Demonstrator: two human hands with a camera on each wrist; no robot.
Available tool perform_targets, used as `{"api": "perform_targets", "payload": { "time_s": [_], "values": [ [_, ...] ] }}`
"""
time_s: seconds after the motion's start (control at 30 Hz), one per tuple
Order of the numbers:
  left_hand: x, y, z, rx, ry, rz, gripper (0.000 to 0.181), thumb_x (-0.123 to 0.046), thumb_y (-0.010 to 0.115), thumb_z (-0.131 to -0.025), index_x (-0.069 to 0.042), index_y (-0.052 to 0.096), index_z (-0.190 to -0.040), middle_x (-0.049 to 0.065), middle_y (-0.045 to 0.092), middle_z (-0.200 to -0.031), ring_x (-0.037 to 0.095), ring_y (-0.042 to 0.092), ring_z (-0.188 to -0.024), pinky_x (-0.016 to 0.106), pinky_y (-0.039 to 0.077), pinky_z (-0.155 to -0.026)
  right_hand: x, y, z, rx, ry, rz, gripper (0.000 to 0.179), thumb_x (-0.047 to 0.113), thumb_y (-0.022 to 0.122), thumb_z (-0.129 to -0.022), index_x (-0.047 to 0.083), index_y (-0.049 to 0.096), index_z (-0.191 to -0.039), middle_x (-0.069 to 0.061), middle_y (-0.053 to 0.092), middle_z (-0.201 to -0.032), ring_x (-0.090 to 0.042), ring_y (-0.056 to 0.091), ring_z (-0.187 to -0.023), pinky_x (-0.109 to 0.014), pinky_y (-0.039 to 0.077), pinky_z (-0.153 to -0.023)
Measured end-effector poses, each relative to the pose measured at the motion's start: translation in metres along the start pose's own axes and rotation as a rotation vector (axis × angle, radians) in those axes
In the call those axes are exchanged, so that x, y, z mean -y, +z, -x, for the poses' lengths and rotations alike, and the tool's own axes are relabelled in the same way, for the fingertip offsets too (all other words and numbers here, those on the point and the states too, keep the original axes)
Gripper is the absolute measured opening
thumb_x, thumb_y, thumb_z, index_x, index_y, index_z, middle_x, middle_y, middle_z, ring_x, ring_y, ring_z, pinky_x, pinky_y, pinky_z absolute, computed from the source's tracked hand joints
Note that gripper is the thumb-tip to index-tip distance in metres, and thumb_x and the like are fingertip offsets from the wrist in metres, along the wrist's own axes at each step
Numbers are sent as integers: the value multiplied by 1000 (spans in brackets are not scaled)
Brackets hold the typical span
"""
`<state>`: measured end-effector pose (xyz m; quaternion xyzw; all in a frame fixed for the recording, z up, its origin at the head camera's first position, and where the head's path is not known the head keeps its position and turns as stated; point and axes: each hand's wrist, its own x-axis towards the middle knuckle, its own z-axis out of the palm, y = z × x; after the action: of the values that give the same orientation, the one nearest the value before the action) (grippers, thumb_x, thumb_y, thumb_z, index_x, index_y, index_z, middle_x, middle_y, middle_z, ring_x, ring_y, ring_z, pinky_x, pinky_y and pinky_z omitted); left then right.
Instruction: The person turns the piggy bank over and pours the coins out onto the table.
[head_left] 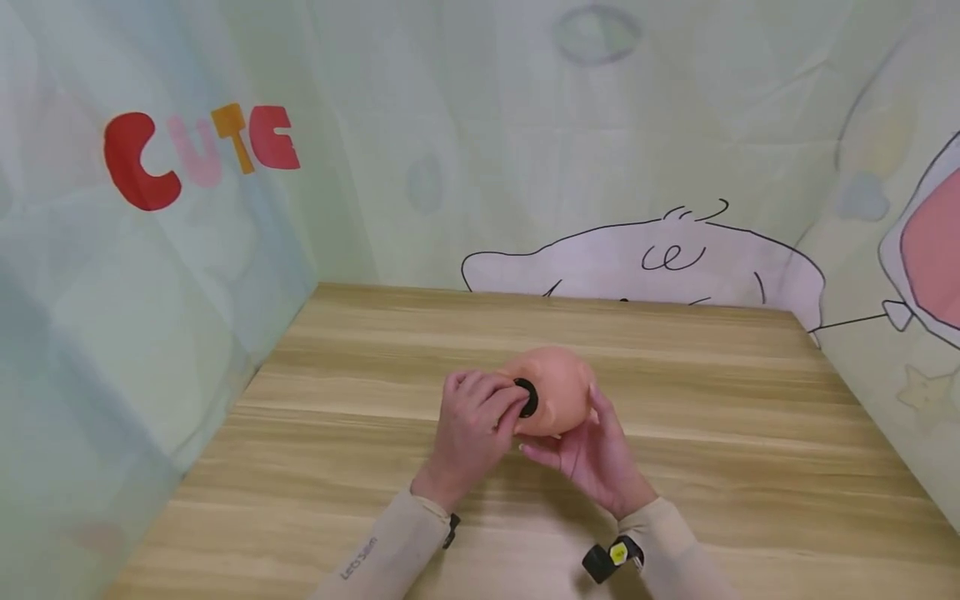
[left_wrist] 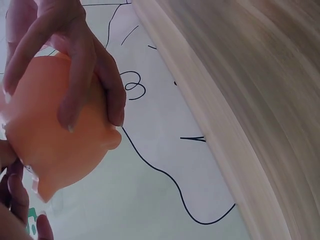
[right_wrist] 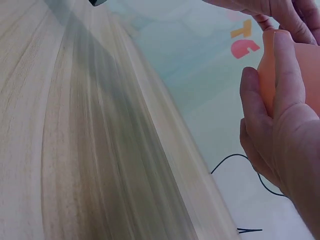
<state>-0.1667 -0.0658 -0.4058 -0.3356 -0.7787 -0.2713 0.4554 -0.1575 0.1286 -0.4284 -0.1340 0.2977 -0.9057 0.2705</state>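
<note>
A rounded salmon-pink piggy bank (head_left: 562, 387) is held up over the table, its side with a round black stopper (head_left: 531, 400) turned toward my left hand. My left hand (head_left: 476, 421) pinches at this stopper with thumb and fingertips, covering part of it. From the right and below, my right hand (head_left: 600, 458) grips the body, its fingers curved around it. The left wrist view shows small stubs sticking out of the piggy bank (left_wrist: 65, 145) and the right hand's fingers (left_wrist: 80, 75) spread over it. In the right wrist view, the right hand (right_wrist: 285, 110) wraps the body.
A wood-grain table (head_left: 360, 400) lies under both hands. Behind and beside it hang pale printed cloth walls (head_left: 420, 125) with the letters CUTE and a drawn white animal (head_left: 600, 262). Black wrist cameras, one of them (head_left: 600, 562) below the right hand, sit at both cuffs.
</note>
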Motion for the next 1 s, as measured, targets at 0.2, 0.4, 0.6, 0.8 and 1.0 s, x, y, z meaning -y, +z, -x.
{"api": "perform_targets", "payload": {
  "time_s": [0.2,0.4,0.6,0.8,1.0],
  "values": [
    [-4,3,0,14,-36,-29,4,-10,74,-86,-7,72,-89,4,68,-92,23,62,-86,43,41,-79,-3,0,-1,-14,-7,-24,61,53,24,-104,13,16,-149,-16,46,-139,-34,58,-117,-45,49,-97],
    [-6,7,0,0,-65,-45,7,-13,69,-91,-6,69,-88,4,67,-91,23,62,-85,42,40,-79,-4,1,-2,-22,-6,-51,63,54,25,-103,13,14,-150,-18,44,-139,-34,58,-117,-44,50,-96],
    [-9,9,-1,-22,-116,-31,5,-10,69,-91,-5,69,-90,5,67,-92,23,61,-85,42,39,-78,-4,2,-3,-23,-23,-66,63,54,25,-104,13,13,-150,-19,43,-139,-34,57,-117,-43,49,-97],
    [-12,11,-1,-37,-180,-4,3,-7,70,-89,-4,69,-90,5,67,-91,23,62,-87,42,39,-80,-6,2,-3,-33,-41,-56,62,53,24,-104,12,13,-149,-19,44,-138,-34,57,-116,-43,48,-98],
    [-16,14,-2,-48,-266,29,4,-4,71,-88,-6,69,-91,6,68,-93,23,64,-89,43,38,-81,-6,2,-5,-17,-62,-63,60,51,26,-105,11,14,-149,-18,42,-140,-34,56,-119,-44,46,-101]
  ]
}}
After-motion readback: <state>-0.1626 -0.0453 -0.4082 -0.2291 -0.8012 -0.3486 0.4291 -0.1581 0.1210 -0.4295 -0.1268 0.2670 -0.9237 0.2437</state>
